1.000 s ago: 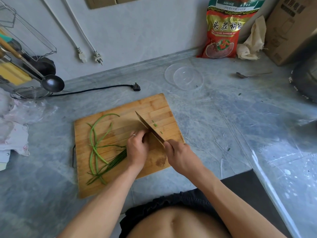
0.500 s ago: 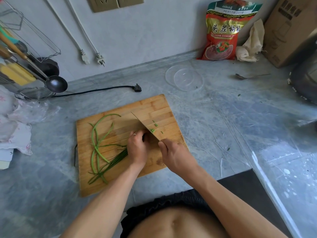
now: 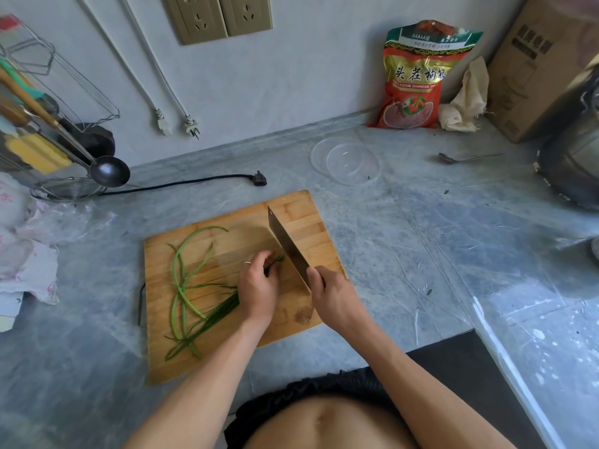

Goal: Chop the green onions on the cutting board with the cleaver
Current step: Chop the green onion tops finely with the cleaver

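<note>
Green onions (image 3: 191, 286) pinched in left hand (image 3: 257, 286); right hand (image 3: 334, 299) grips cleaver (image 3: 287, 244).

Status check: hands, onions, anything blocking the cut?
Left hand pinching onions on board. Right hand holding cleaver, blade beside left fingertips. Nothing blocking.

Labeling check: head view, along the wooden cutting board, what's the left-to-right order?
Long loose green onions → left hand pinching the onion bunch → steel cleaver blade → right hand on its handle, all over the bamboo cutting board.
</note>
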